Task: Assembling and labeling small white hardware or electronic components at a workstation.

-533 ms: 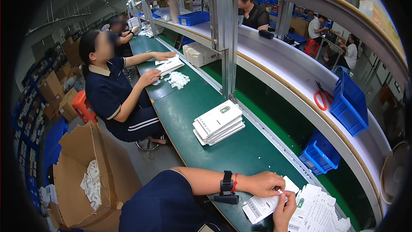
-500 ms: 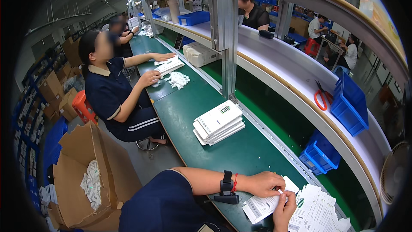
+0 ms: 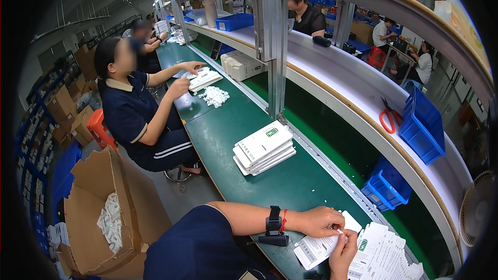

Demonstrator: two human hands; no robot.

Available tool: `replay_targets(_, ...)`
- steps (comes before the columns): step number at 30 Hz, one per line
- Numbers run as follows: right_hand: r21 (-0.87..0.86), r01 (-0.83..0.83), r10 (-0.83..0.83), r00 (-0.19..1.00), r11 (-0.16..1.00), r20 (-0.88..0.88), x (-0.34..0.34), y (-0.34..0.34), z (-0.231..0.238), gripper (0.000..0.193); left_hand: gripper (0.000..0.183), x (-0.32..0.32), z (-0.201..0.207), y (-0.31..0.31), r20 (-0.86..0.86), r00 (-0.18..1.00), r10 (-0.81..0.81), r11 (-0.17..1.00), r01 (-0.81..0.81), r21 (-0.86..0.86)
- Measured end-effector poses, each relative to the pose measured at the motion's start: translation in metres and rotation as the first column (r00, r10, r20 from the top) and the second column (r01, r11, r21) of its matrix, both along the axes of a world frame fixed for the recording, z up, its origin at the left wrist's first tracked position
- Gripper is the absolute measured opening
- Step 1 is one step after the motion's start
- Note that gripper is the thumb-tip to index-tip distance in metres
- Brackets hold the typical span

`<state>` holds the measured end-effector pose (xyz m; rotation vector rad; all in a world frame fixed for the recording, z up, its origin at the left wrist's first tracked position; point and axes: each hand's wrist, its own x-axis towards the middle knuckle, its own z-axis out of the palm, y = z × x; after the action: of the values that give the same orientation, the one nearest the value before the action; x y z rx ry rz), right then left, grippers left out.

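Observation:
My left hand (image 3: 322, 221) and my right hand (image 3: 343, 249) meet over a white printed paper sheet (image 3: 317, 249) at the near end of the green work table (image 3: 290, 181). Both pinch a small white piece at the sheet's upper edge. A black band with a red cord sits on my left wrist (image 3: 273, 224). To the right lies a loose pile of similar white leaflets (image 3: 385, 257).
A stack of flat white boxes (image 3: 263, 148) lies mid-table. A seated co-worker (image 3: 136, 109) handles white items farther along. Blue bins (image 3: 421, 125) and red scissors (image 3: 387, 118) rest on the white shelf. An open cardboard box (image 3: 104, 212) stands on the floor at left.
My hands stay together over the sheet, shifted only slightly. The co-worker's arms remain over the far pile.

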<state>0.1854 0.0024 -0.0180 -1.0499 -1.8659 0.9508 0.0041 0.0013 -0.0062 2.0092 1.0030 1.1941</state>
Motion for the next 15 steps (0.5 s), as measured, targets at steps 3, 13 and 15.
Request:
replay_targets(3,0.024,0.001,-0.001,1.000,1.000,0.007,0.0000,0.0006,-0.0011,0.011,0.014,0.0002,0.0004,-0.0001,-0.009,1.000,0.007,1.000,-0.007,0.011)
replay_targets(13,0.008,0.001,0.000,1.000,1.000,-0.015,-0.0014,0.0012,0.0013,0.011,0.011,0.0003,0.0020,-0.0011,0.001,1.000,0.021,1.000,-0.021,0.009)
replay_targets(15,0.011,-0.012,0.012,0.999,1.000,-0.039,-0.0014,0.0017,0.0021,0.011,0.011,0.0002,0.0020,-0.0013,-0.001,1.000,0.022,1.000,-0.022,0.005)
